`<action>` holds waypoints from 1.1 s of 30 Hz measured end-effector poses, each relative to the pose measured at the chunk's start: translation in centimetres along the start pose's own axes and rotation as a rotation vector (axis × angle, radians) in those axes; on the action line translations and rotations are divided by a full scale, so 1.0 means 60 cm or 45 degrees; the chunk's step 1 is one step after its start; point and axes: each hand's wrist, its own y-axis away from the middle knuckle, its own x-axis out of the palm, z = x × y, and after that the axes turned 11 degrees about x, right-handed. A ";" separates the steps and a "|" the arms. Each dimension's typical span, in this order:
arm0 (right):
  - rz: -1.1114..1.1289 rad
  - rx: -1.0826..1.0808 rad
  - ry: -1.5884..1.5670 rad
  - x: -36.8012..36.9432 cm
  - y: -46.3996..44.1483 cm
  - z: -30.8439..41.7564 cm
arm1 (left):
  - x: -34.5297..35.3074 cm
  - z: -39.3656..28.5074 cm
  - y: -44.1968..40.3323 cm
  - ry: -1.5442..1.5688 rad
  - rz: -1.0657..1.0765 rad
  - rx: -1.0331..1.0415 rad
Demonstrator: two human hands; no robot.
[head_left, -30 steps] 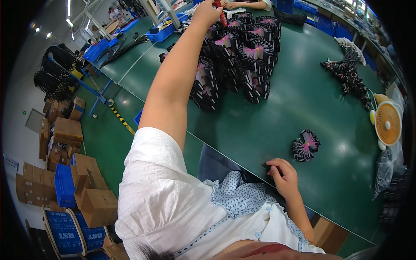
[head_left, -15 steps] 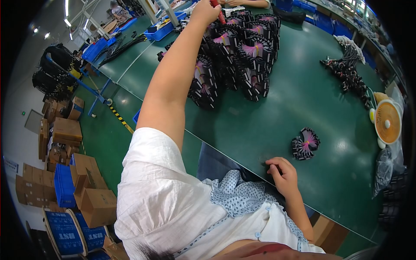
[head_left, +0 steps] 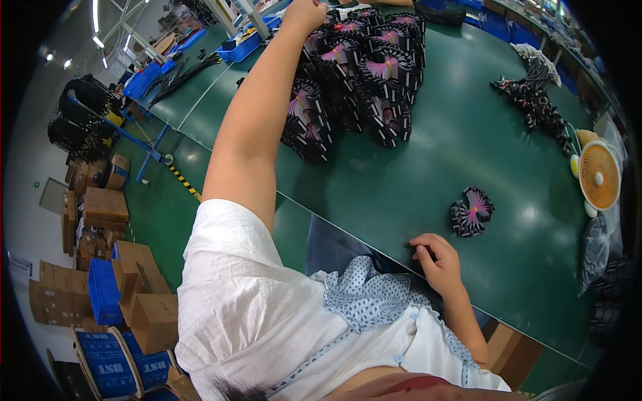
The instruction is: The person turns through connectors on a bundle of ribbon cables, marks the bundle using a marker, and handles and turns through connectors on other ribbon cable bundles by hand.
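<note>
My left hand [head_left: 306, 13] is stretched far forward at the top edge of the view, beside the near bundles; its fingers look curled, partly cut off, and what they hold does not show. Many black cable bundles [head_left: 384, 70] with pink wire centres and yellow ties stand packed together to the right of that arm. Something red [head_left: 347, 27] shows among the rear bundles. My right hand [head_left: 438, 262] rests at the near table edge, fingers loosely curled with nothing visible in them. Just beyond it lies a single round bundle [head_left: 473, 212] with pink wires, not touched.
The green table [head_left: 374, 200] spreads ahead. At its right are a dark cable bunch [head_left: 535, 100], an orange-and-white fan [head_left: 598, 177] and a plastic bag [head_left: 594, 247]. A blue bin [head_left: 242, 48] sits at the back; cartons [head_left: 105, 204] and blue spools [head_left: 103, 361] stand at left.
The red thing seen in my left hand before is no longer visible in it; red now shows among the bundles. The view has shifted slightly. My right hand keeps its pose.
</note>
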 end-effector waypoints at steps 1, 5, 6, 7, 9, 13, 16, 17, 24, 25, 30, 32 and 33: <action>0.001 0.004 -0.007 0.000 0.001 0.002 | -0.006 -0.008 0.006 0.001 0.043 -0.017; 0.007 0.019 -0.026 -0.001 0.002 0.003 | 0.016 0.023 0.006 -0.028 0.038 0.112; 0.006 0.021 -0.022 -0.001 0.002 0.003 | 0.021 0.034 0.003 -0.046 0.125 0.112; 0.004 0.022 -0.019 -0.001 0.003 0.003 | 0.024 0.045 -0.001 -0.065 0.211 0.111; 0.000 0.018 -0.026 0.000 0.002 0.002 | 0.026 0.052 -0.006 -0.064 0.282 0.116; 0.017 -0.034 -0.007 -0.002 0.001 -0.001 | 0.015 0.034 -0.010 0.013 0.203 0.251; -0.021 -0.183 -0.018 -0.005 0.003 0.006 | -0.086 -0.184 0.055 0.146 0.090 0.313; -0.053 -0.226 -0.032 -0.004 0.007 0.008 | -0.113 -0.246 0.091 0.394 0.089 0.315; -0.506 -0.416 0.186 -0.120 0.050 0.040 | -0.085 -0.430 0.376 0.920 0.624 0.485; -0.605 -0.284 0.019 -0.136 0.053 0.029 | -0.056 -0.437 0.405 1.019 0.756 0.428; -0.612 0.090 0.412 -0.201 0.032 -0.012 | 0.093 -0.458 0.481 1.078 1.025 0.049; -0.555 0.137 0.686 -0.198 0.023 -0.026 | 0.150 -0.461 0.495 1.210 0.974 -0.115; -0.551 0.122 0.708 -0.191 0.020 -0.027 | 0.152 -0.476 0.494 1.139 0.984 -0.107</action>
